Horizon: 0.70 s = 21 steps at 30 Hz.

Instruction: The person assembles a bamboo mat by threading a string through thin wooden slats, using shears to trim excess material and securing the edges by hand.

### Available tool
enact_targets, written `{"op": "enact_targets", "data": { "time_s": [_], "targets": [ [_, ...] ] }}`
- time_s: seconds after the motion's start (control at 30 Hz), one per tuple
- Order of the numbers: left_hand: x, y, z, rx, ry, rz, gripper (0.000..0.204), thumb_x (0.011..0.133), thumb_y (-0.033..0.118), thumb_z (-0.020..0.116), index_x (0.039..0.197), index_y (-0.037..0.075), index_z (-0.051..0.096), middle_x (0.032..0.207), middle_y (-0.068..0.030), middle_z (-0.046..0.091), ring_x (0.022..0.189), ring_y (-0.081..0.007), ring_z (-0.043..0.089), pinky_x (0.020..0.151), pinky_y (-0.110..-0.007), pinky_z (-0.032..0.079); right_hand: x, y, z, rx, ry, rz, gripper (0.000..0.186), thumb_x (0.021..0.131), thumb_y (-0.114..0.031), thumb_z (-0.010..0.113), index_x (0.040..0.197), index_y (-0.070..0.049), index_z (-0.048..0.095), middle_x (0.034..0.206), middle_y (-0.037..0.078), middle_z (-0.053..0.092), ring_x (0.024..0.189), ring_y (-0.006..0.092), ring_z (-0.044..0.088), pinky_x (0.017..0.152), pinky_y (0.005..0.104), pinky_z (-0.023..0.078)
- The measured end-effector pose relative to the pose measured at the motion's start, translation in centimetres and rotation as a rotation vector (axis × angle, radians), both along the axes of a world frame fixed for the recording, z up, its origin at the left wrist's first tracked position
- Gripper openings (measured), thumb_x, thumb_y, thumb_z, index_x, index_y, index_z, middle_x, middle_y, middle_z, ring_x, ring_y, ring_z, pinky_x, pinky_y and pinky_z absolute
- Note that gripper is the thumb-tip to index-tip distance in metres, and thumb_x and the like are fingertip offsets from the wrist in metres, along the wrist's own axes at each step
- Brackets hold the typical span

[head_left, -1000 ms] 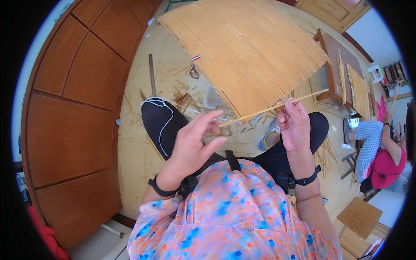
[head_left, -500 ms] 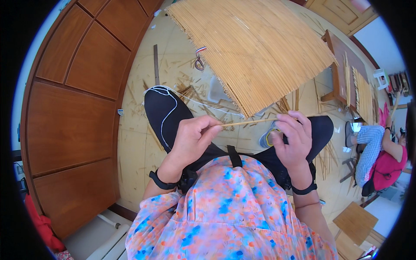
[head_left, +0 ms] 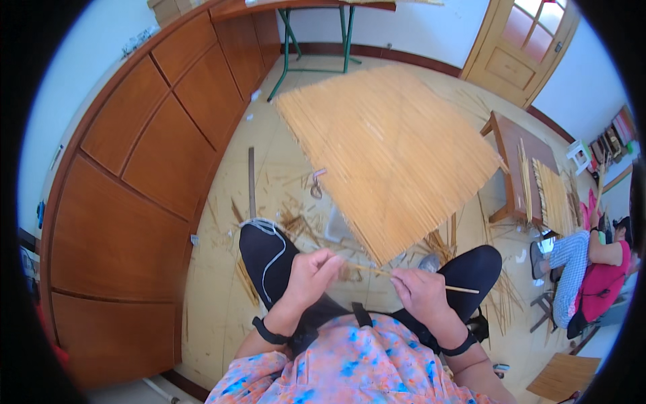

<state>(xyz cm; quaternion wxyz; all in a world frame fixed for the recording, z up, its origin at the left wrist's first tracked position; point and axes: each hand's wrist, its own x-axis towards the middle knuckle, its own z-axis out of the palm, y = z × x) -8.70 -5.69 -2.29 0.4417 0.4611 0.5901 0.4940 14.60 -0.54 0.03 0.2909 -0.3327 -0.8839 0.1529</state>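
A thin straw-coloured stick (head_left: 464, 290) runs between my two hands above my lap. My left hand (head_left: 311, 275) is closed, its thumb and fingers pinching the stick's left end, which is blurred. Closer to its right end, my right hand (head_left: 418, 291) wraps round the stick, and a short length sticks out past the fingers. Beyond my hands spreads a large mat of parallel sticks (head_left: 390, 155), its near corner just past the stick. White string (head_left: 276, 262) lies over my left knee.
Brown wooden cabinets (head_left: 128, 222) line the left side. Cut stick scraps (head_left: 296, 222) litter the tiled floor. A low wooden table (head_left: 501, 168) with sticks on it stands at right, near a seated person in pink (head_left: 599, 283). A green-legged table (head_left: 316, 67) is at the back.
My right hand has moved left along the stick toward my left hand, its fingers now closed round it. The view has tilted up, showing more of the room's far side.
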Motion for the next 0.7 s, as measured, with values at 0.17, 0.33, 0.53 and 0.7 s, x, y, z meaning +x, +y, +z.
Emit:
{"op": "enact_targets", "data": {
  "time_s": [0.17, 0.33, 0.53, 0.7],
  "targets": [
    [0.12, 0.76, 0.51, 0.02, -0.039, 0.036, 0.03, 0.089, 0.018, 0.051, 0.065, 0.001, 0.057, 0.051, 0.0003, 0.05, 0.043, -0.0046, 0.044, 0.04, -0.019, 0.034, -0.49, 0.02, -0.06, 0.003, 0.015, -0.026, 0.018, 0.071, -0.006, 0.067, 0.088, -0.007, 0.062, 0.067, 0.009, 0.06, 0.054, 0.0236, 0.058, 0.047, 0.0314, 0.046],
    [0.49, 0.75, 0.45, 0.023, -0.023, 0.066, 0.035, 0.09, 0.02, 0.05, 0.06, 0.001, 0.055, 0.049, 0.0001, 0.049, 0.042, -0.0046, 0.044, 0.038, -0.02, 0.033, -0.26, -0.16, -0.68, 0.026, 0.005, -0.026, 0.018, 0.071, -0.005, 0.067, 0.088, -0.008, 0.063, 0.068, 0.008, 0.06, 0.054, 0.0229, 0.058, 0.047, 0.0308, 0.046],
    [0.49, 1.0, 0.54, 0.055, 0.033, 0.056, 0.032, 0.089, 0.016, 0.051, 0.061, 0.001, 0.056, 0.05, -0.0002, 0.05, 0.042, -0.0053, 0.044, 0.04, -0.02, 0.034, -0.2, -0.19, -0.73, 0.014, 0.053, -0.058, 0.017, 0.07, -0.005, 0.068, 0.087, -0.007, 0.063, 0.068, 0.008, 0.061, 0.055, 0.0229, 0.059, 0.048, 0.031, 0.046],
    [0.41, 0.84, 0.92, 0.071, 0.029, 0.012, 0.025, 0.087, 0.012, 0.052, 0.068, -0.001, 0.059, 0.054, -0.0013, 0.054, 0.045, -0.0056, 0.047, 0.043, -0.019, 0.037, 0.39, 0.34, -0.49, 0.052, 0.097, -0.072, 0.017, 0.071, -0.008, 0.068, 0.087, -0.01, 0.064, 0.065, 0.005, 0.059, 0.054, 0.0228, 0.058, 0.047, 0.0312, 0.046]
  ]
}}
